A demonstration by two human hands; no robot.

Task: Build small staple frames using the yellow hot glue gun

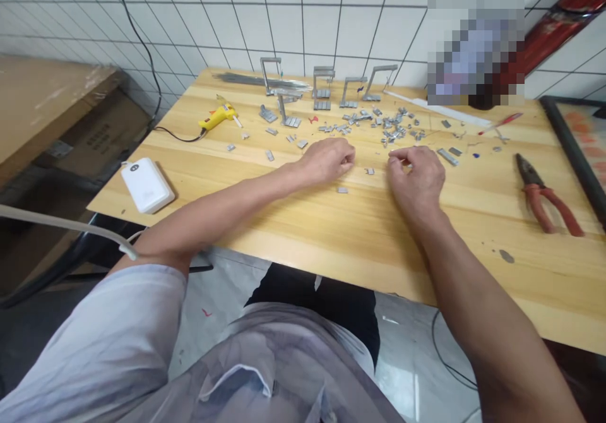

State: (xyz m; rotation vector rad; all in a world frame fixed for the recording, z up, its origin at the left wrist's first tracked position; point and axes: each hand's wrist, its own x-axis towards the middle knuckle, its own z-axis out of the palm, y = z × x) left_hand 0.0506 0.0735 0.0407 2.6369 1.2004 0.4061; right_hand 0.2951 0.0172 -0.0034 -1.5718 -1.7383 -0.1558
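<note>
My left hand [328,160] rests on the wooden table with its fingers curled in. What those fingers hold, if anything, is hidden. To its right, my right hand [417,178] is closed, thumb and index finger bent towards each other; nothing can be made out in it. A small grey metal piece [370,172] lies between the two hands, and another small grey piece [343,190] sits nearer the front edge. Just beyond my hands spreads a pile of small grey metal pieces [395,126]. A flat grey strip [447,157] lies right of my right hand.
Several small grey metal frames [323,88] stand along the back. A yellow glue gun [218,117] and a white power bank [148,185] lie left. Red-handled pliers [544,196] and a red-handled tool [500,124] are right. A red bottle [549,35] leans by the wall.
</note>
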